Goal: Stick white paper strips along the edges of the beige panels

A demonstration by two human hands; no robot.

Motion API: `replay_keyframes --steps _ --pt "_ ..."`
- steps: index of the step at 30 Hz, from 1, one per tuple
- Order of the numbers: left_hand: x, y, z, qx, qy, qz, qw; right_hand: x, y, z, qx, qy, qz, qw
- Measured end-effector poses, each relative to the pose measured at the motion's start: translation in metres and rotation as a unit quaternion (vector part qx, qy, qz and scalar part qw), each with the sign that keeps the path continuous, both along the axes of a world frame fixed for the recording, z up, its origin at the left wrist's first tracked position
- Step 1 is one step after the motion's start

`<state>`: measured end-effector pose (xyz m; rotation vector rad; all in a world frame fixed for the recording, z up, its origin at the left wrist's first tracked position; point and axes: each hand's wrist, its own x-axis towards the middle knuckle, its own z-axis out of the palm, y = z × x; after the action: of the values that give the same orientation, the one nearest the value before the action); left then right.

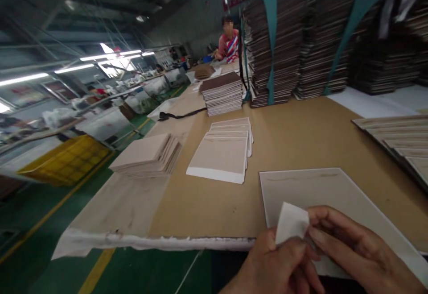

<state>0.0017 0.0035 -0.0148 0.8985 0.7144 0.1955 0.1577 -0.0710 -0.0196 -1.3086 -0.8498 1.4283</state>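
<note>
A small white piece of paper or tape (291,222) is pinched between my two hands near the front edge of the table. My left hand (281,262) grips its lower end between thumb and fingers. At its right edge, my right hand (347,245) pinches with thumb and forefinger. Beneath and beyond the hands lies a flat beige panel (301,191) with a pale border, partly covered by them. To the left, several similar panels (220,153) with white edges overlap in a fanned row.
A stack of beige boards (143,155) sits on the table's left side. Farther back stand a stack of dark-topped panels (222,93) and tall strapped piles (277,48). More panels (397,138) lie at the right. A person (229,42) is behind; a yellow bin (67,160) stands left.
</note>
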Motion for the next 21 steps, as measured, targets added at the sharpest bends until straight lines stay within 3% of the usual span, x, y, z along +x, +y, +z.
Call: replay_keyframes --steps 5,10,13,16,21 --pt "0.005 -0.003 -0.005 0.013 0.032 0.013 0.999 0.0 0.008 -0.007 0.004 0.038 0.055 0.998" --pt "0.008 0.001 -0.002 0.006 0.019 0.001 1.0 0.007 0.006 -0.014 -0.012 0.011 0.019 1.0" --pt "0.009 0.003 -0.001 0.005 0.014 -0.002 1.0 0.012 0.004 -0.014 -0.005 -0.064 0.004 0.998" --pt "0.011 0.003 0.0 -0.003 0.018 0.001 1.0 0.014 0.003 -0.011 0.018 -0.11 -0.012 0.994" --pt "0.014 0.002 0.002 0.012 0.022 0.004 1.0 0.009 0.008 0.0 0.047 -0.102 -0.033 0.993"
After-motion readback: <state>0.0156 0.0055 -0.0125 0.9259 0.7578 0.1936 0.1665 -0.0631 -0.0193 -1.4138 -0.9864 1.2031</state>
